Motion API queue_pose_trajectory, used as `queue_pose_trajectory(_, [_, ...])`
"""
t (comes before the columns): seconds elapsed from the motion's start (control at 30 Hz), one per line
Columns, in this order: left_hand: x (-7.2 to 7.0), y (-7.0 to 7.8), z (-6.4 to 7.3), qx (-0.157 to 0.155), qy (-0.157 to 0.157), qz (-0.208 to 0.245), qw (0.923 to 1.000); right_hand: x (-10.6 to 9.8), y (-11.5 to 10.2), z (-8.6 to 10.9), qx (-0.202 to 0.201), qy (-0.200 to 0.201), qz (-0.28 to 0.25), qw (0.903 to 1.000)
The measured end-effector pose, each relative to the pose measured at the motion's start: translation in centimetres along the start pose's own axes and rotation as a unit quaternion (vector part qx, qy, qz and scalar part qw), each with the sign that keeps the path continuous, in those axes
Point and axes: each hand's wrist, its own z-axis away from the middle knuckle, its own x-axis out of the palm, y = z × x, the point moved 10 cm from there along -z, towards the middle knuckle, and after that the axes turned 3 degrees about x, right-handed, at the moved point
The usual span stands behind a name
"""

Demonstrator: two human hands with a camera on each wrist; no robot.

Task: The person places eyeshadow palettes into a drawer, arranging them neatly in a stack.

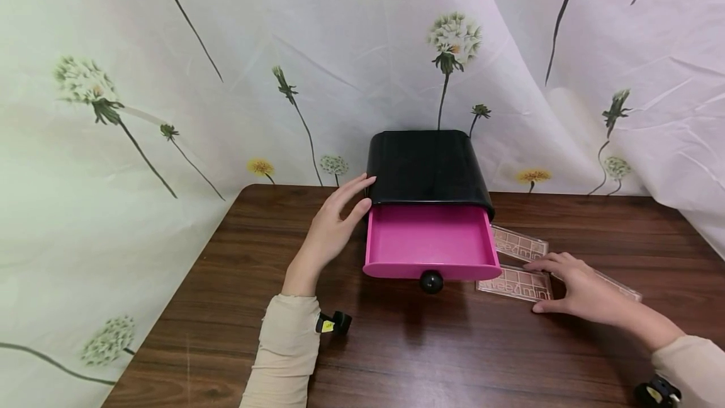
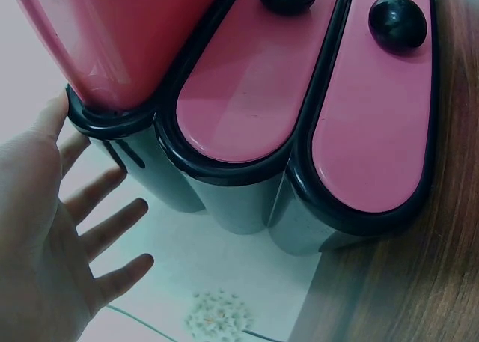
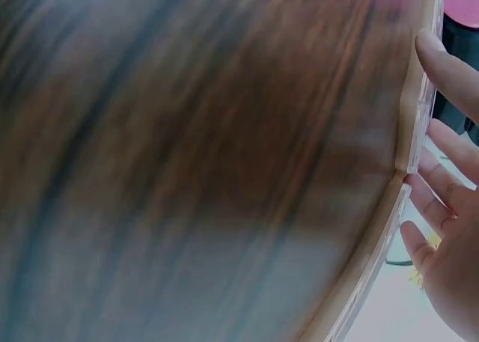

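Note:
A black drawer cabinet stands at the back of the table with its pink top drawer pulled out, bare inside. My left hand rests its fingertips against the cabinet's left side; in the left wrist view its fingers are spread and straight. To the cabinet's right lie three clear-lidded makeup palettes: a front palette, a rear palette and a right palette partly under my right hand. That hand hovers low with thumb and fingers apart, fingertips at the palettes' edges.
Two lower pink drawers with black knobs, the middle drawer and the bottom drawer, are closed. A white cloth with dandelion print hangs behind the brown wooden table.

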Motion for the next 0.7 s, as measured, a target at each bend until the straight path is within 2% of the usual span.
queue_pose_trajectory(0.3, [-0.03,0.16,0.02,0.004,0.002,-0.002,1.0000,0.36,-0.12,-0.24,0.001,0.009,0.020,0.9998])
queue_pose_trajectory(0.7, [-0.10,0.13,0.07,0.002,0.005,-0.010,0.9999,-0.32,-0.74,-0.14,-0.006,0.037,0.010,0.9993])
